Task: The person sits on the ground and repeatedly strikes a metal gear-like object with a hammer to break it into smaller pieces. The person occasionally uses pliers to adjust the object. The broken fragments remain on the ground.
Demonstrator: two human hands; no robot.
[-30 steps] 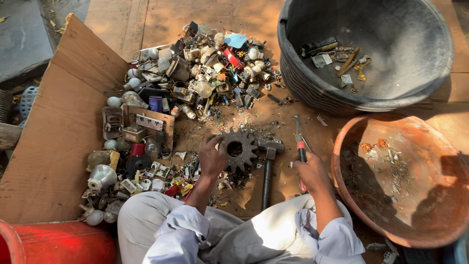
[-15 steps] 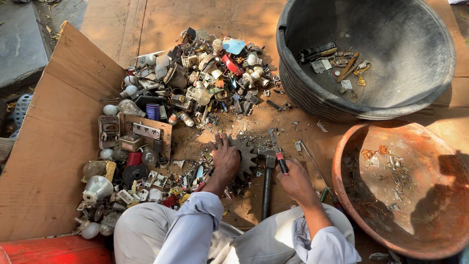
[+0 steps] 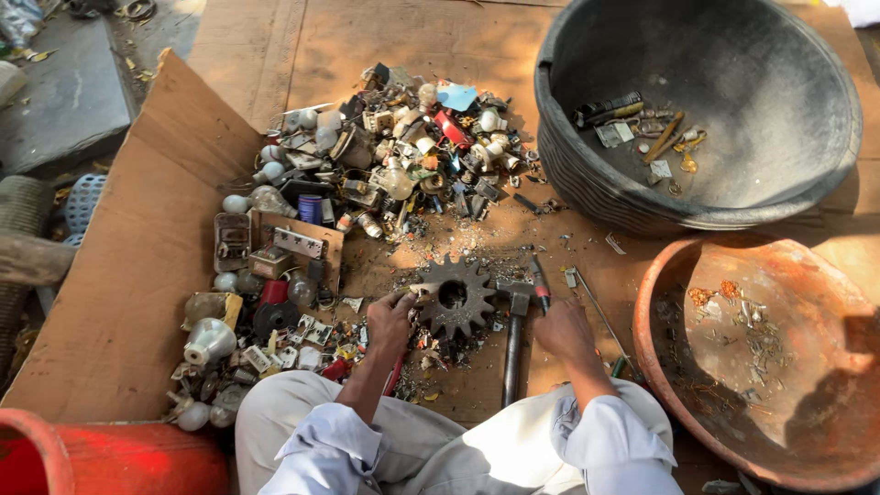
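Pinching a small scrap piece (image 3: pixel 421 291) against the gear (image 3: pixel 454 297), the left hand (image 3: pixel 390 321) works while the right hand (image 3: pixel 561 328) grips a screwdriver (image 3: pixel 539 283).

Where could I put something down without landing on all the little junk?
Bare cardboard flap left of the scrap pile, and bare board beyond the pile, beside the black tub. It is crowded around the gear, hammer and both hands, left and right.

A seated person's left hand (image 3: pixel 391 318) pinches a small scrap piece (image 3: pixel 421 291) at the rim of a rusty gear (image 3: pixel 454 296), while the right hand (image 3: pixel 564 328) grips a screwdriver (image 3: pixel 539 284) beside a hammer (image 3: pixel 514 339), amid sorted scrap (image 3: pixel 385 165) on cardboard (image 3: pixel 137 257).
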